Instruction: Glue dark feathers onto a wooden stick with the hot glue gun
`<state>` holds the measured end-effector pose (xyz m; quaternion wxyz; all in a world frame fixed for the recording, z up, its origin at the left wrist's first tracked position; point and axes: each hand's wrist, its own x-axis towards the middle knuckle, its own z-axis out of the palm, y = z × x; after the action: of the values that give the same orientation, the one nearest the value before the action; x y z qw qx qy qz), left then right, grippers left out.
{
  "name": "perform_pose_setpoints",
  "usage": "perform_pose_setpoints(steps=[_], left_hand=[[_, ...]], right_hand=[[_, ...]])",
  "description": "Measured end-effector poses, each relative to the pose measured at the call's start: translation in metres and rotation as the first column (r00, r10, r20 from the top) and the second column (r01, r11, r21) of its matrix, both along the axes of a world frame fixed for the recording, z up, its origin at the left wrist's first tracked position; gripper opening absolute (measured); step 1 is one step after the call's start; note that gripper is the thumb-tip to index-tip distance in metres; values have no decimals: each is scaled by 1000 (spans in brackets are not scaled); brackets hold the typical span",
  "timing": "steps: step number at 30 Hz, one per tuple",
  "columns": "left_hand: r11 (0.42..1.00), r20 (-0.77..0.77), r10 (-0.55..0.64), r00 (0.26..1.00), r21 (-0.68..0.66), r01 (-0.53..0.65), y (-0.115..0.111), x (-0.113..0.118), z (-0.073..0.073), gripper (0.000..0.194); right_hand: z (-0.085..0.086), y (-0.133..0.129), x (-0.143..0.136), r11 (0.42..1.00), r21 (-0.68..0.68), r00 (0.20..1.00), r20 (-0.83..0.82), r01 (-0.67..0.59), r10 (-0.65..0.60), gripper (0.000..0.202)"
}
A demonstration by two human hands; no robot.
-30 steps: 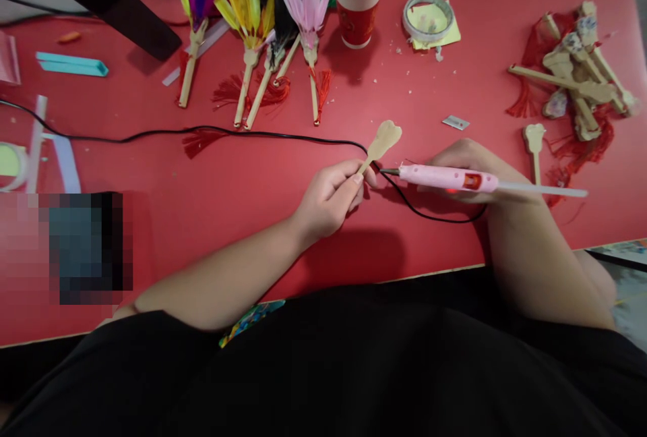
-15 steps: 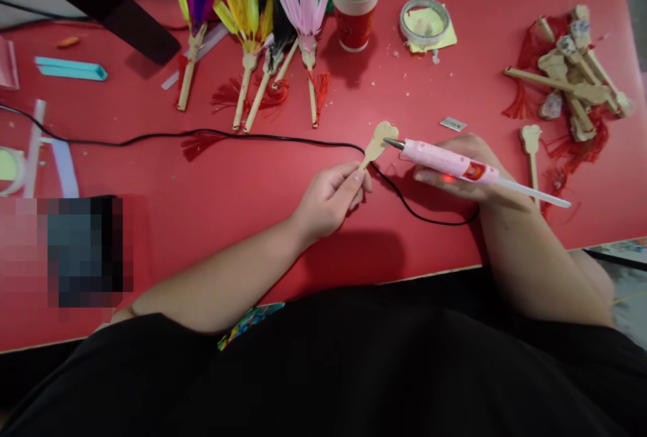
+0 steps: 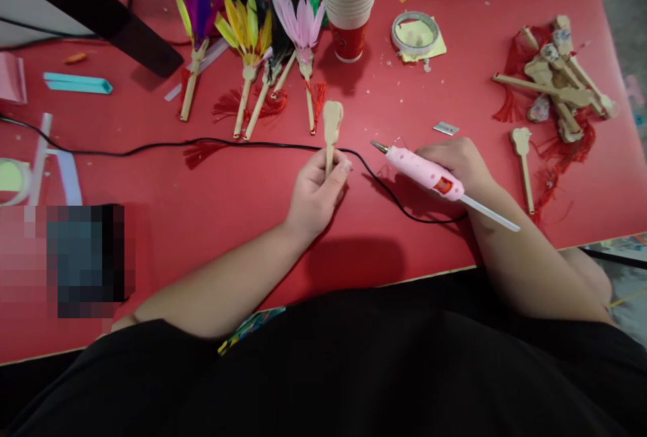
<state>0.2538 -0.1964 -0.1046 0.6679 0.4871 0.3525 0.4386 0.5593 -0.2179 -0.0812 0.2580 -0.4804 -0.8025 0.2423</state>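
My left hand (image 3: 318,191) pinches the handle of a small wooden fan-shaped piece (image 3: 332,121), whose broad lobed end points up and away from me. My right hand (image 3: 457,164) is wrapped round a pink glue gun (image 3: 424,170). A white glue stick (image 3: 490,213) juts out of the gun's back end. The metal nozzle points left toward the wooden piece, with a gap between them. Some of my right fingers are hidden behind the gun. Beyond the right hand lies a small metal blade (image 3: 446,128).
Feathered sticks with red tassels (image 3: 247,66) lie at the back left, beside stacked paper cups (image 3: 348,12). A tape roll (image 3: 416,34) rests on yellow paper. Wooden pieces (image 3: 561,79) are heaped at the right, near a single one (image 3: 523,167). A black cable (image 3: 227,143) crosses the red table.
My left hand has drawn the wooden piece left and turned it more upright, away from the nozzle. The glue gun has shifted slightly left and tilted, still in my right hand.
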Motion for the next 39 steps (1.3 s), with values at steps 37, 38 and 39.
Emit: perform_pose_setpoints(steps=[37, 38, 39], left_hand=[[884, -334, 239, 912, 464, -62, -7, -3, 7, 19], [887, -330, 242, 912, 457, -70, -6, -3, 6, 19], [886, -323, 246, 914, 457, -77, -6, -3, 6, 19]], right_hand=[[28, -9, -31, 996, -10, 860, 505, 90, -73, 19], [28, -9, -31, 996, -12, 860, 505, 92, -73, 18], [29, -9, -32, 996, -18, 860, 506, 90, -69, 18]])
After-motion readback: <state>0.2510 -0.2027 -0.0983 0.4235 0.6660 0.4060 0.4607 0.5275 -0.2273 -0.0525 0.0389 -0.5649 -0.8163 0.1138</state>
